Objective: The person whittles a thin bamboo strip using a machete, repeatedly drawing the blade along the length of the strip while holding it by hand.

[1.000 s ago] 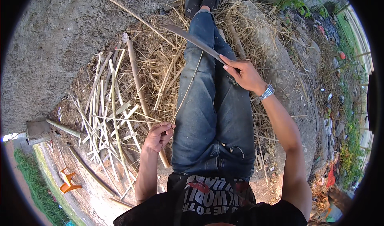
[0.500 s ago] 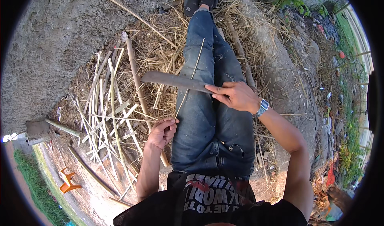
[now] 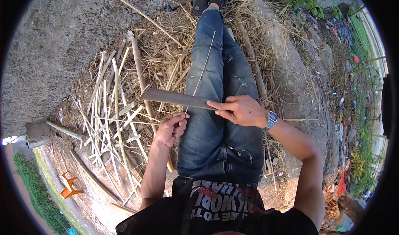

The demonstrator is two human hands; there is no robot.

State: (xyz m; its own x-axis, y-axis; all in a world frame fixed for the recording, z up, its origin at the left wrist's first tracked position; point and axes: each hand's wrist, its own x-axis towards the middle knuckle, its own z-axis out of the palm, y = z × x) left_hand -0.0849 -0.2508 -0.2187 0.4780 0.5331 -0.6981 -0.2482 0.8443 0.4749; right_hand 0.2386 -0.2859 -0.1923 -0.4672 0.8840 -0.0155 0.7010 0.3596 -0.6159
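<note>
Across my jeans [image 3: 203, 137] runs a thin bamboo stick [image 3: 204, 64], its far tip over my shins. My left hand [image 3: 172, 129], beside my left thigh, pinches the stick's near end between thumb and fingers. In my right hand [image 3: 245, 110], above my thighs, is one end of a machete [image 3: 174, 98]; its handle is hidden by the fingers. The wide dark blade points left and lies crosswise over the stick, just beyond my left fingers. Between blade and left hand a short piece of stick shows. Whether the edge touches the stick, I cannot tell.
To my left lie several pale split bamboo strips [image 3: 118, 106] in a crossed heap, beside a thicker pole [image 3: 141, 75]. Dry straw [image 3: 166, 48] surrounds my legs. A rough concrete wall [image 3: 50, 60] rises at far left, and an orange plastic chair [image 3: 70, 187] stands lower left.
The machete in my right hand has slid along the stick toward me, close to my left hand. The stick has shifted slightly away from me, with my left hand still pinching its near end.
</note>
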